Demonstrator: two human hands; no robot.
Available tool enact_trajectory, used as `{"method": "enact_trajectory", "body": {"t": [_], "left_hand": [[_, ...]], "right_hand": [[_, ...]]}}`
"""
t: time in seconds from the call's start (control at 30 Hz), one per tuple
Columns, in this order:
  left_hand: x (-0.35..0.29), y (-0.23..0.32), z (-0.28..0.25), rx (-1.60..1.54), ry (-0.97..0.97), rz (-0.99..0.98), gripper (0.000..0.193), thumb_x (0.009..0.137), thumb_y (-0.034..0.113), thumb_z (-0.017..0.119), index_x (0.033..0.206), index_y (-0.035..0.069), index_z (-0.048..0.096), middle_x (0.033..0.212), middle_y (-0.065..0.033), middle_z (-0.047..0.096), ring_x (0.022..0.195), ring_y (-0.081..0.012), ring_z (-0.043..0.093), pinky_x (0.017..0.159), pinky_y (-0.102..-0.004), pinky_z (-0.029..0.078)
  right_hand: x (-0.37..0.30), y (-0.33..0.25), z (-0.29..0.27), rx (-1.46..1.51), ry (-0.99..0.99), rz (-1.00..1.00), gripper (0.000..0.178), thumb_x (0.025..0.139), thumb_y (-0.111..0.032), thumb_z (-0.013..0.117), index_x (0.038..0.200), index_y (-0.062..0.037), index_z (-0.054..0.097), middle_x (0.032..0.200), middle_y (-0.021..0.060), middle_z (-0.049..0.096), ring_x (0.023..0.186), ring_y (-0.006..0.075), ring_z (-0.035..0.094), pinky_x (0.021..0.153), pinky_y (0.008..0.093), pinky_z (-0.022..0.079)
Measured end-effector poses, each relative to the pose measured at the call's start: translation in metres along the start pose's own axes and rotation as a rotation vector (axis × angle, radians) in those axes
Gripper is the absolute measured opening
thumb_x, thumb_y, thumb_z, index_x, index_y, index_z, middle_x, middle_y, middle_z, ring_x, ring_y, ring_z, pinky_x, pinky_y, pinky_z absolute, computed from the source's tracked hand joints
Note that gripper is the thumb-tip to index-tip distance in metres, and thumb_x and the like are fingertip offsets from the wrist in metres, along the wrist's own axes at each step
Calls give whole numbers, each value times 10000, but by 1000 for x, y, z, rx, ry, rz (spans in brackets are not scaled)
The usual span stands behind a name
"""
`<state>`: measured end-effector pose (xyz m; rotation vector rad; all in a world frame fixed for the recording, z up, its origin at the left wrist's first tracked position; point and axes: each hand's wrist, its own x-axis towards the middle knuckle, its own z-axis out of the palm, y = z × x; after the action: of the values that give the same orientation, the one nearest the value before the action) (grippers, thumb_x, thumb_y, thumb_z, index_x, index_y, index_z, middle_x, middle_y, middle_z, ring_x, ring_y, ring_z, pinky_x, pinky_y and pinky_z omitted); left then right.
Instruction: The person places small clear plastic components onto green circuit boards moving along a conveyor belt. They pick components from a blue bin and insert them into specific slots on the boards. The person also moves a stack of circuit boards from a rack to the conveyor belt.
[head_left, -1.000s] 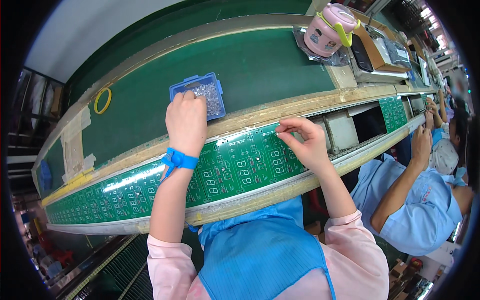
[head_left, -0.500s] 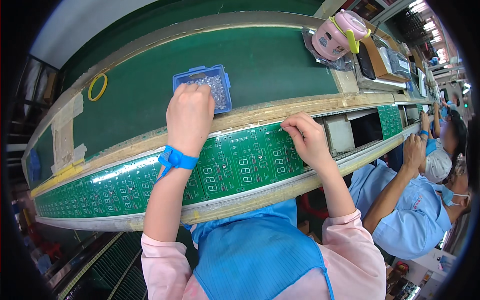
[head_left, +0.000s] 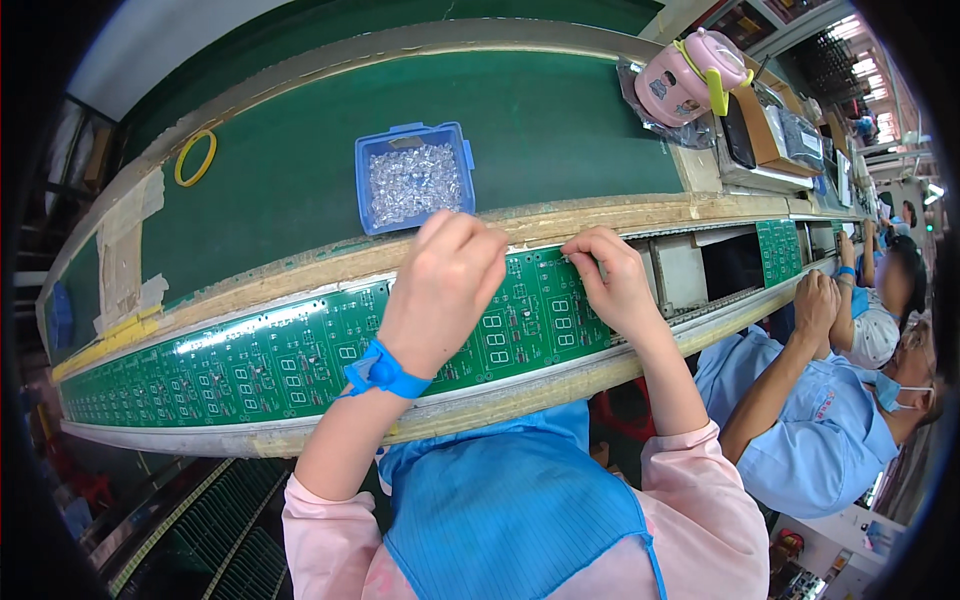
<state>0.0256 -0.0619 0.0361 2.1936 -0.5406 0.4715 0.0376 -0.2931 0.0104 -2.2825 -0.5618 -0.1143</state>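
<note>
My left hand [head_left: 448,285], with a blue strap [head_left: 385,372] round its wrist, hangs over the row of green circuit boards [head_left: 300,362]. Its fingers are pinched near the rail's far edge; whatever lies between them is hidden. At the far edge of the rightmost board [head_left: 567,325] in this row, my right hand [head_left: 612,280] is closed in a pinch, with something small at the fingertips that is too tiny to name. Just beyond the left hand stands a blue plastic bin [head_left: 366,205] of small clear parts [head_left: 415,182].
A yellow tape ring [head_left: 195,158] lies on the green bench top [head_left: 280,140]. Towards the far right stand a pink bottle [head_left: 690,80] and a cardboard box [head_left: 765,130]. A co-worker in a light blue shirt [head_left: 800,430] sits along the rail at my right.
My left hand has come out of the blue bin and moved right and nearer, over the boards. My right hand has stayed at the rightmost board's far edge.
</note>
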Motion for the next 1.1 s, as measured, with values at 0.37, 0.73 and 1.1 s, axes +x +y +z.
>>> {"method": "enact_trajectory", "body": {"t": [0.37,0.73,1.1], "left_hand": [[-25,-7,26,-61,-156,-43,164,785,-7,690,948,-15,697,863,-107,578,848,-269,582,742,-379,496],[-31,-12,32,-100,-172,-75,230,751,-53,670,971,0,712,864,-108,574,841,-264,583,746,-363,504],[-33,-14,31,-146,-171,-87,208,753,-10,699,953,33,733,832,-95,607,809,-261,603,715,-353,514]], "right_hand": [[1,1,2,-49,-32,-93,116,810,65,620,912,15,599,891,137,599,863,324,591,767,389,485],[2,-4,-1,-32,-87,-1,259,823,63,612,1069,4,557,878,133,586,849,297,601,749,385,487],[3,-7,-1,-48,-100,-4,264,820,60,612,1072,-2,562,869,131,580,845,299,597,748,387,488]]}}
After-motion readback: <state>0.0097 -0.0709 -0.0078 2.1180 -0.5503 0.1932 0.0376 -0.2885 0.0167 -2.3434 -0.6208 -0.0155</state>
